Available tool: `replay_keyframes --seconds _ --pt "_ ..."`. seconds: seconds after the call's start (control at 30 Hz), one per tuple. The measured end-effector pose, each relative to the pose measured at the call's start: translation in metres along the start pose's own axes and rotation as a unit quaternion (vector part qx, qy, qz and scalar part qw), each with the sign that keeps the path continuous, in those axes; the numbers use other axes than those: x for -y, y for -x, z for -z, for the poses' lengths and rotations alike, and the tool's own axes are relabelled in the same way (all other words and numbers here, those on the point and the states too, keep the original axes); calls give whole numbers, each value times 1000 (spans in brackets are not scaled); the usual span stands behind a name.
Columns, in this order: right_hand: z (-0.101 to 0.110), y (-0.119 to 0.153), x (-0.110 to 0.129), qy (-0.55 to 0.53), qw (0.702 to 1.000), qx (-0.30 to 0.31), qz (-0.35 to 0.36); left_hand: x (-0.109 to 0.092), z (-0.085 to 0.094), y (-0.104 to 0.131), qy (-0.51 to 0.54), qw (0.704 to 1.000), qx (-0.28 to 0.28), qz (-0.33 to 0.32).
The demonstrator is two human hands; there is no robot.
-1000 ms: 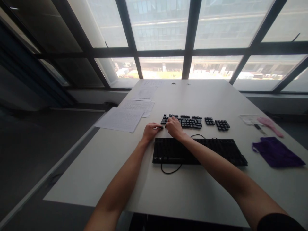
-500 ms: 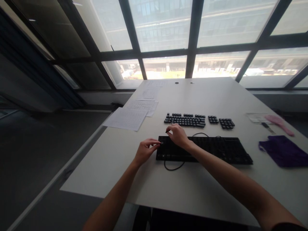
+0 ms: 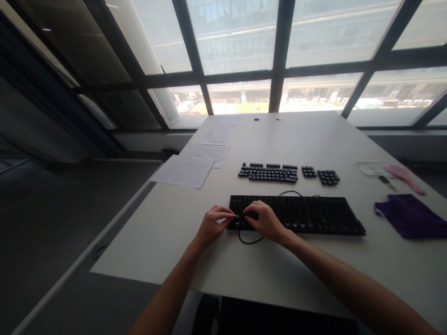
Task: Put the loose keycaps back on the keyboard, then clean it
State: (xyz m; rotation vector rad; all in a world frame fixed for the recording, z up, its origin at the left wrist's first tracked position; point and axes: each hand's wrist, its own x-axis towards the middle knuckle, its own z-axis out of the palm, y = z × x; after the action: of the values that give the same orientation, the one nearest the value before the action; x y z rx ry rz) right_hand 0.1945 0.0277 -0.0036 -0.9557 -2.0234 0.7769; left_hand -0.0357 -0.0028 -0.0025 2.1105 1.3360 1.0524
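A black keyboard (image 3: 314, 216) lies on the white table, its cable looping out at the front and back. At its left end my left hand (image 3: 213, 223) pinches a small dark keycap (image 3: 237, 217). My right hand (image 3: 261, 218) is just to the right, over the left part of the keyboard, with thumb and forefinger pressed together; what they hold, if anything, is too small and dark to name. Behind the keyboard, loose black keycaps (image 3: 272, 174) stand in rows, with two smaller blocks of keycaps (image 3: 328, 177) to their right.
Sheets of paper (image 3: 185, 170) lie at the table's left edge. On the right are a purple cloth bag (image 3: 412, 216), a pink brush (image 3: 403, 177), a small tool (image 3: 387, 182) and a clear bag (image 3: 370, 168). Large windows stand behind the table (image 3: 293, 139).
My right hand has come down from near the loose keycaps to the left part of the keyboard. My left hand has moved slightly toward the front along the keyboard's left end.
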Motion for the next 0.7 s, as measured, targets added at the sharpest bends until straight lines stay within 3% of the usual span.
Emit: replay_keyframes --seconds 0.4,0.7 --pt "-11 3 -3 58 996 16 60 -18 1 9 -181 980 9 -76" --pt "-17 5 -2 131 985 14 114 -29 -10 18 -283 957 8 -58"
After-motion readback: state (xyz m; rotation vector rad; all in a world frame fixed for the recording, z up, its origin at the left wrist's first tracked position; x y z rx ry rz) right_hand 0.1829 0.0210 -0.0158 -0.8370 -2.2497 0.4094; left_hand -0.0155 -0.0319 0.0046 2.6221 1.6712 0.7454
